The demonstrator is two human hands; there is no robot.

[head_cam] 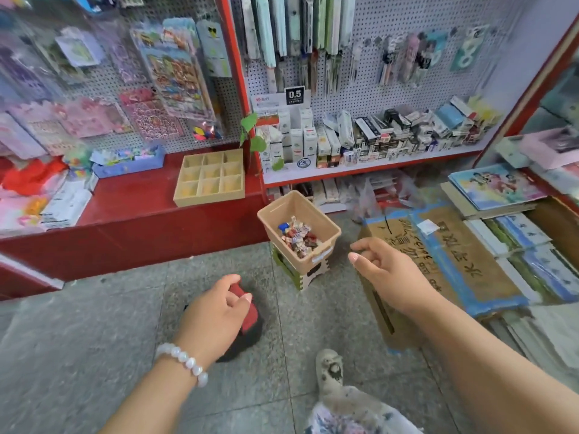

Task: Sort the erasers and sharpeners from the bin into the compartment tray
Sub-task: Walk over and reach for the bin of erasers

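Observation:
A beige plastic bin (326, 225) stands on a small green and white folding stool (296, 274) on the floor. A pile of small wrapped erasers and sharpeners (297, 238) lies inside it. The wooden compartment tray (178, 197), with its nine cells, sits on the red shelf ledge to the upper left of the bin; its cells look bare. My right hand (388, 270) hovers just right of the bin, fingers loosely curled and apart, holding nothing. My left hand (216, 311), with a white bead bracelet, is lower left of the bin, its fingers and thumb closed on a red and black object (250, 321) on the floor.
A flattened cardboard sheet (463, 264) with blue tape lies right of the bin. Stacks of books (501, 195) fill the right side. Pegboard shelves with boxed stationery (376, 136) rise behind. A red counter (131, 198) holds stickers and a purple tray. My shoe (329, 371) is at the bottom.

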